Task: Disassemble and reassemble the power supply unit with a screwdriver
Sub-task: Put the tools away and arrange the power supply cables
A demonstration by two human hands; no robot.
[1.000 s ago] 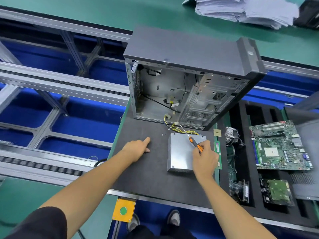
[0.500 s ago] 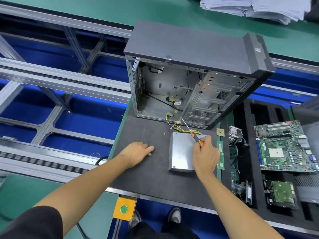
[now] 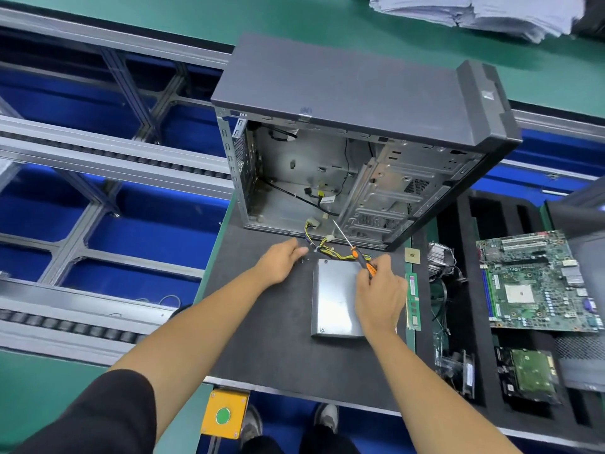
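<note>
R hand (image 3: pixel 379 296) grips screwdriver (image 3: pixel 355 253) over the PSU (image 3: pixel 334 299). L hand (image 3: pixel 281 262) lies on mat (image 3: pixel 262 339) w/ fingers relaxed, near small screws (image 3: pixel 304 259).

1. Two bare forearms reach in from the lower edge of the view, each uncovered from above the elbow to the fingers.
2. The left arm wears a short black sleeve (image 3: pixel 108 417), which ends above the elbow.
3. No sleeve shows on the right arm within the frame.
4. The left hand (image 3: pixel 281 261) and the right hand (image 3: pixel 379 294) are ungloved.
5. Below, dark trousers (image 3: pixel 294 445) and a pair of grey shoes (image 3: pixel 325 416) with pale toes appear.
</note>
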